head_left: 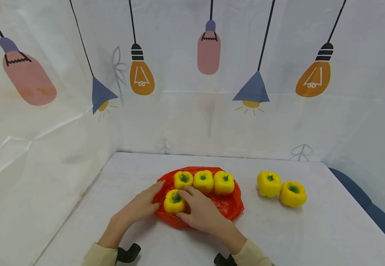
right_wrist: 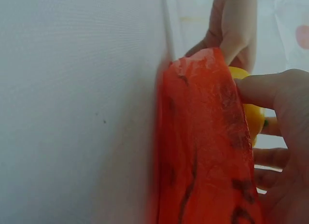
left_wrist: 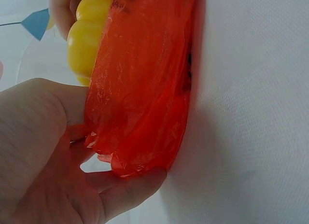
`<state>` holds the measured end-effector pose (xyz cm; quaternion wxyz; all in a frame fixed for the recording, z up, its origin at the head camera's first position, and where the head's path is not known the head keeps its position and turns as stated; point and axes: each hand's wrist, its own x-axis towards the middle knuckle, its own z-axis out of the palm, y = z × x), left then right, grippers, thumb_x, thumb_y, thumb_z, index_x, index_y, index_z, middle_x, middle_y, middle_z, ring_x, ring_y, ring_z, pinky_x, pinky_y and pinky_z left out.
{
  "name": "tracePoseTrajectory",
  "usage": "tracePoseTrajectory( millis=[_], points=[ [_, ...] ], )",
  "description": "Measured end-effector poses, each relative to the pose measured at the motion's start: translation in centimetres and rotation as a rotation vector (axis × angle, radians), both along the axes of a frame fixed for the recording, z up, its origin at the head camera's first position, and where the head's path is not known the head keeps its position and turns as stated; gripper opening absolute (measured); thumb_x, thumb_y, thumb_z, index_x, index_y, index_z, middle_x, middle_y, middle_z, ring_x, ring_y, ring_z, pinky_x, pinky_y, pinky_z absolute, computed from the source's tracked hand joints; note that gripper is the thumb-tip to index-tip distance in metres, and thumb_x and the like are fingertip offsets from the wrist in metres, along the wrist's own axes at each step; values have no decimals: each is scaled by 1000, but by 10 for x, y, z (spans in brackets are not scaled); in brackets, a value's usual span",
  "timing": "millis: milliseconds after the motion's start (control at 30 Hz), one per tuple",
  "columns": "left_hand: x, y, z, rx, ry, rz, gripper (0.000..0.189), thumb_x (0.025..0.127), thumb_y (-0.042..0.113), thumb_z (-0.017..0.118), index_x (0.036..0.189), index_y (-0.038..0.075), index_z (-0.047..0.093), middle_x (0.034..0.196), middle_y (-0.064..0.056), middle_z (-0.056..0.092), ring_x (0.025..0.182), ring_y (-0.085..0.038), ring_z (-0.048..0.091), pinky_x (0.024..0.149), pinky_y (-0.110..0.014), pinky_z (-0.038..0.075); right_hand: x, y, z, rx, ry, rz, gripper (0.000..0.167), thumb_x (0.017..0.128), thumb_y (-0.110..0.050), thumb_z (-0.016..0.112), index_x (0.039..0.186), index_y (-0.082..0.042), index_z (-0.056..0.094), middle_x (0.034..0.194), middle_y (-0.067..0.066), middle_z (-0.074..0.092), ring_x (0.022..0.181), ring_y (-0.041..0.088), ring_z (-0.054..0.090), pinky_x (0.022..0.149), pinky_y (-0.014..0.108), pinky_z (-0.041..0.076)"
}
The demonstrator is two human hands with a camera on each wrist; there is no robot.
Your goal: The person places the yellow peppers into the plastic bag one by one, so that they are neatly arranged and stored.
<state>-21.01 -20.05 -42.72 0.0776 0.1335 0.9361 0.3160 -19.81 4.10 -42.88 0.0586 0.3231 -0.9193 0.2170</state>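
Cream sleeves (head_left: pixel 100 255) and black mounts (head_left: pixel 129 253) line the bottom edge. At centre, the left hand (head_left: pixel 140 205) grips the left side of the red bag (head_left: pixel 233 209); the right hand (head_left: pixel 201 210) pinches, and partly hides, the front yellow pepper (head_left: pixel 171 204) inside. Three peppers (head_left: pixel 203 181) crowd behind; two outer peppers (head_left: pixel 269 184) stand on the white table (head_left: pixel 328 229), right of centre.

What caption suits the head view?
Right hand holds one yellow pepper in red plastic, left hand gripping its edge; three others sit inside, two outside.
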Motion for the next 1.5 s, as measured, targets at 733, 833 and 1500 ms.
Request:
tracePoseTrajectory(
  millis=[733, 833, 1500],
  points=[
    [2, 2, 2, -14, -26, 18, 71, 91, 11, 59, 157, 16, 31, 163, -4, 33, 151, -32, 29, 119, -59, 29, -36, 146, 65, -74, -34, -316, 66, 88, -27, 72, 148, -17, 46, 151, 12, 47, 137, 39, 44, 106, 63, 43],
    [2, 2, 1, -18, -28, 20, 71, 92, 11, 59, 157, 16, 31, 163, -4, 33, 151, -32, 29, 119, -59, 29, -41, 166, 63, -44, -83, -365, 69, 89, -29, 71, 150, -17, 42, 154, 14, 41, 139, 41, 39, 108, 66, 39],
    [0, 2, 0, -34, -25, 19, 72, 91, 12, 60, 157, 17, 31, 162, -5, 33, 151, -33, 29, 118, -59, 31, -47, 218, 48, 85, -213, -396, 70, 73, 3, 65, 141, 3, 48, 143, 32, 45, 125, 50, 45, 104, 68, 40]
  ],
)
